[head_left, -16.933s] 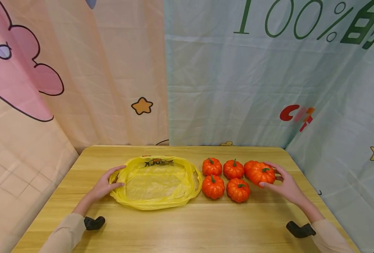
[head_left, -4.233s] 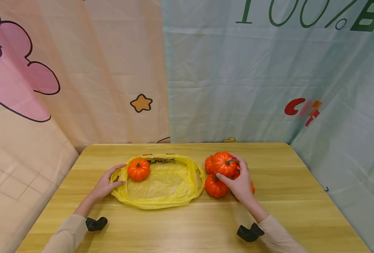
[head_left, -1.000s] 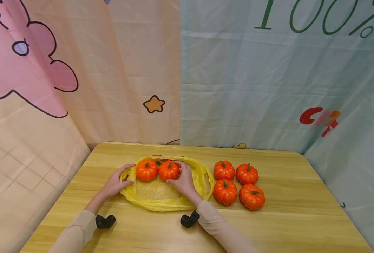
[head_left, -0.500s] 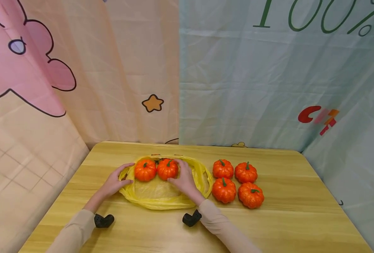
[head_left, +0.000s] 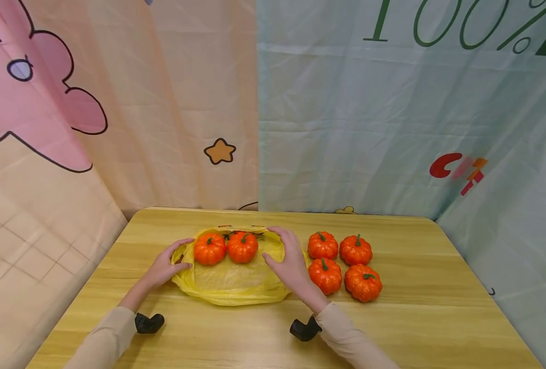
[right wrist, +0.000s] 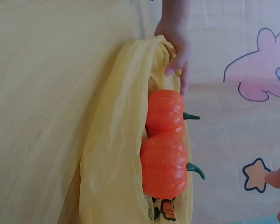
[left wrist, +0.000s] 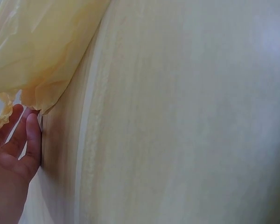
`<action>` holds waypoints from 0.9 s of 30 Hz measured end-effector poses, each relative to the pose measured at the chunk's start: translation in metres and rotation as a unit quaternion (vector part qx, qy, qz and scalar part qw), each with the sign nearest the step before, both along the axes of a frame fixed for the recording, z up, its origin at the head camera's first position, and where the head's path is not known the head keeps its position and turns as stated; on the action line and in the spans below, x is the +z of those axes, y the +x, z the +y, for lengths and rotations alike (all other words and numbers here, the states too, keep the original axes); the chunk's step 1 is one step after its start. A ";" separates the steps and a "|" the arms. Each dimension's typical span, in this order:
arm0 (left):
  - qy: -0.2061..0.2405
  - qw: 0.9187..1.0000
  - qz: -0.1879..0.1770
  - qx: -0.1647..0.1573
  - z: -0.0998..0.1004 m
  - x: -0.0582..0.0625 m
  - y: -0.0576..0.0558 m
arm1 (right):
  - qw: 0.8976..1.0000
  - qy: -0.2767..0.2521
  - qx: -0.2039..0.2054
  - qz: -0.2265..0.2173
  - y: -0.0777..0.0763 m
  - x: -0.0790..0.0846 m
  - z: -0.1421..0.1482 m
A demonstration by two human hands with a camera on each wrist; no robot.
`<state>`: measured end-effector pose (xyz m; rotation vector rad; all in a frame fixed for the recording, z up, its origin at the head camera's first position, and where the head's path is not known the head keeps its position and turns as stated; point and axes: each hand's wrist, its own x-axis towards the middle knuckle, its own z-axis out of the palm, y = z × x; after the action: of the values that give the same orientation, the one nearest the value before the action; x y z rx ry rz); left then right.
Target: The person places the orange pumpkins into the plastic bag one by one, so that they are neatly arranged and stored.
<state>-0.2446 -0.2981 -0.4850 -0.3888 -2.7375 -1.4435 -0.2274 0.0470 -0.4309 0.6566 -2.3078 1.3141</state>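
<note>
A yellow plastic bag (head_left: 240, 296) lies with its mouth spread wide on the wooden table. My left hand (head_left: 163, 266) holds its left end, thumb and fingers about the rim. Inside the bag, two small orange pumpkins with green stems sit side by side: a left pumpkin (head_left: 210, 249) and a right pumpkin (head_left: 242, 248). Over the bag's right part, my right hand (head_left: 292, 262) is spread with nothing in it, apart from both. In the right wrist view the two pumpkins (right wrist: 164, 165) rest against the bag's wall (right wrist: 114, 140). The left wrist view shows the left fingers (left wrist: 33, 135) at the bag.
Several more pumpkins stand to the right of the bag in two rows, such as the back right pumpkin (head_left: 356, 250) and front right pumpkin (head_left: 363, 283). Printed curtains (head_left: 337, 128) surround the table (head_left: 236, 338). Each wrist carries a black camera mount (head_left: 149, 323).
My right hand has let go of the second pumpkin inside the bag and moved right, away from it. The left hand stays at the bag's left end.
</note>
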 end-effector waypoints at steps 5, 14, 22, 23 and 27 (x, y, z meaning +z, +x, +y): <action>-0.007 1.000 0.004 0.002 -0.001 0.000 0.000 | 0.998 -0.001 -0.030 0.059 0.005 0.006 0.024; -0.010 1.000 0.001 0.002 -0.001 0.003 0.002 | 0.994 -0.003 -0.070 0.083 0.014 0.016 0.066; -0.007 1.000 0.007 -0.003 0.000 0.001 0.001 | 0.992 0.001 -0.101 0.072 0.016 0.012 0.108; -0.008 1.000 0.007 -0.002 0.000 0.001 0.001 | 0.992 0.000 -0.104 0.070 0.016 0.012 0.113; -0.014 1.000 0.010 -0.004 0.000 0.002 0.001 | 0.991 -0.013 -0.116 0.059 0.016 0.009 0.130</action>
<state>-0.2441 -0.2980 -0.4829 -0.4124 -2.7457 -1.3978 -0.2115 0.1765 -0.4220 0.4288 -2.1924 1.1634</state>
